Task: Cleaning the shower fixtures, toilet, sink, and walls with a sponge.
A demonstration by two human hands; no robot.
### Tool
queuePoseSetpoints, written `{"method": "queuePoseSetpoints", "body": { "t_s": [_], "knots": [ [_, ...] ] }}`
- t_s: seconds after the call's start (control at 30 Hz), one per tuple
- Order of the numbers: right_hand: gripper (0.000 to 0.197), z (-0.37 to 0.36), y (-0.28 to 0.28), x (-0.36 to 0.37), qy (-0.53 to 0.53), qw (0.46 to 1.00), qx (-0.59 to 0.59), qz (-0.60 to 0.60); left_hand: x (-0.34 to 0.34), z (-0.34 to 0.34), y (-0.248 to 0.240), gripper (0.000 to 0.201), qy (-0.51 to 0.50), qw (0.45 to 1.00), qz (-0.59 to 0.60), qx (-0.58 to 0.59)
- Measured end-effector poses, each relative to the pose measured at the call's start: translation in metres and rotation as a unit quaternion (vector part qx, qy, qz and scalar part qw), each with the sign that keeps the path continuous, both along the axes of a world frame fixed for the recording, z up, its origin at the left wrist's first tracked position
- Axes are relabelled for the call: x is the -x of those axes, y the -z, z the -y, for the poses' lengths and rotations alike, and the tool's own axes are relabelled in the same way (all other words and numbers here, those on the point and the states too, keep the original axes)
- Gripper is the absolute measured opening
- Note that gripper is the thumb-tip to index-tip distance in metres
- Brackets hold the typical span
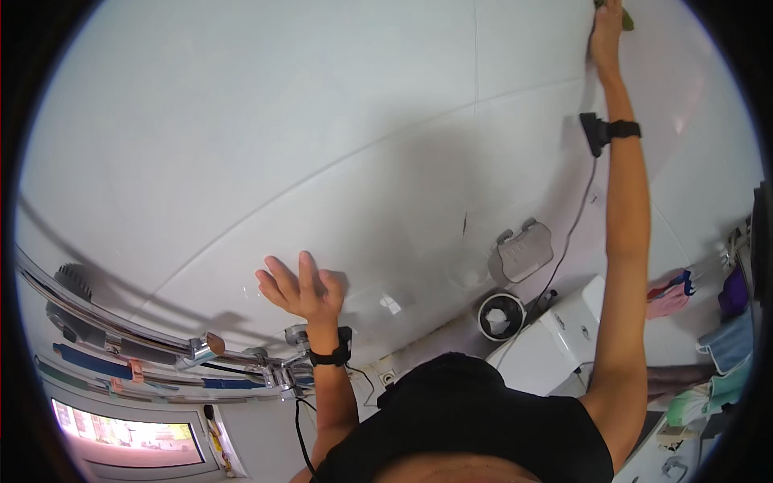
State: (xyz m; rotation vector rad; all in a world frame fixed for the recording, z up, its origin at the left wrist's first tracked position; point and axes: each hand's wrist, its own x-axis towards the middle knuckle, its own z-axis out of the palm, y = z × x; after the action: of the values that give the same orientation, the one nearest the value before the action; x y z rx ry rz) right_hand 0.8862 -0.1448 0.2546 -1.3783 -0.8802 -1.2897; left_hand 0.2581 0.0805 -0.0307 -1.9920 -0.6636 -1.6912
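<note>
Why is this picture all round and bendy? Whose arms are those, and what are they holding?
There's no robot, just a person wearing a camera on their head. It looks down, and its wide lens bends straight lines. The left hand is empty, fingers spread, by a shiny white wall. The right hand stretches far out to something green; the picture's edge cuts it off, so I can't tell what it is or whether it's gripped. Lower down there's a round bin.
</note>
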Motion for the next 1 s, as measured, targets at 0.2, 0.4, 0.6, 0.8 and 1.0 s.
{"method": "queuePoseSetpoints", "body": {
  "t_s": [0.2,0.4,0.6,0.8,1.0],
  "knots": [
    [0.070,-0.058,0.114,0.176,-0.130,0.989,0.039,0.052,0.005,0.001,-0.001,0.048,-0.004,1.000,0.005,-0.005],
    [0.061,-0.090,0.208,0.317,-0.146,0.954,0.207,0.163,0.000,0.006,-0.008,0.048,0.008,1.000,0.000,-0.017],
    [0.063,-0.104,0.152,0.384,-0.202,0.911,0.261,0.248,0.003,0.006,-0.003,0.048,0.010,1.000,-0.008,-0.007],
    [0.058,-0.081,0.088,0.277,0.023,0.950,0.235,0.206,0.006,0.008,-0.005,0.048,0.011,1.000,-0.008,-0.009],
    [0.062,-0.015,0.120,0.137,-0.011,0.996,0.083,-0.016,0.002,0.010,-0.008,0.051,0.010,1.000,-0.026,-0.010]
  ]
}}
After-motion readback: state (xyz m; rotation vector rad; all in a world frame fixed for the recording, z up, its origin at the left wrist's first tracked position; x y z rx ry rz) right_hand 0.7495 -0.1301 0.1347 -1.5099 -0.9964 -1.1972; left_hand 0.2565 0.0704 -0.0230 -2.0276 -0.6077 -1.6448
